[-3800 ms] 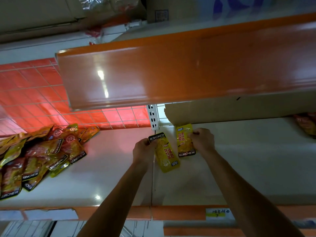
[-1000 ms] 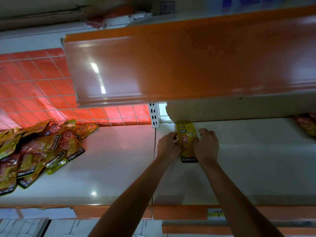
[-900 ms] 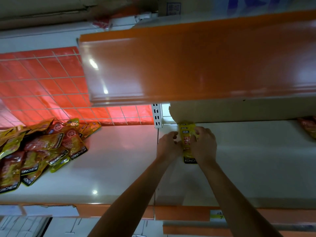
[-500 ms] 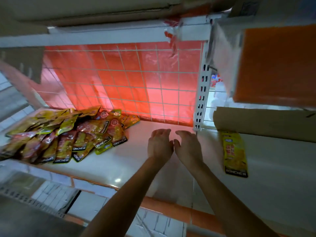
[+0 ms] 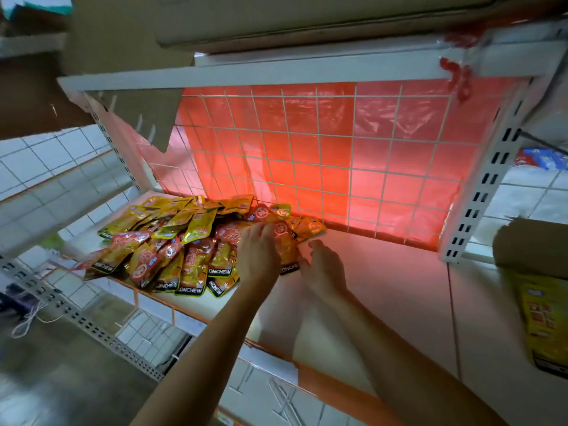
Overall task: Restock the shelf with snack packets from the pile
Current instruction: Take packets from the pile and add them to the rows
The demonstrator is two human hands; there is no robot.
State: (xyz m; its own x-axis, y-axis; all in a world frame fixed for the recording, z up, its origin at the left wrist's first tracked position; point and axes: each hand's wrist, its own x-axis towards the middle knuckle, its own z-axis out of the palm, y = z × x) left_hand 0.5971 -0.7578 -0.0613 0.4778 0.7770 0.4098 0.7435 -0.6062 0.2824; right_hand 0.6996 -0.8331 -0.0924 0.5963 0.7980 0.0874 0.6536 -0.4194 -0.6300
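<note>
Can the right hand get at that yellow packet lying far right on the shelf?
Probably yes: only bare shelf lies between the right hand and the yellow packet, and the cardboard sits only at its far end.

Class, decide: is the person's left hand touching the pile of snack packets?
Touching. The head view shows the left hand lying on the right edge of the pile of snack packets, with no gap between them.

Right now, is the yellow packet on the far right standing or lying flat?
Lying flat. The yellow packet rests face up on the white shelf, next to the cardboard.
</note>
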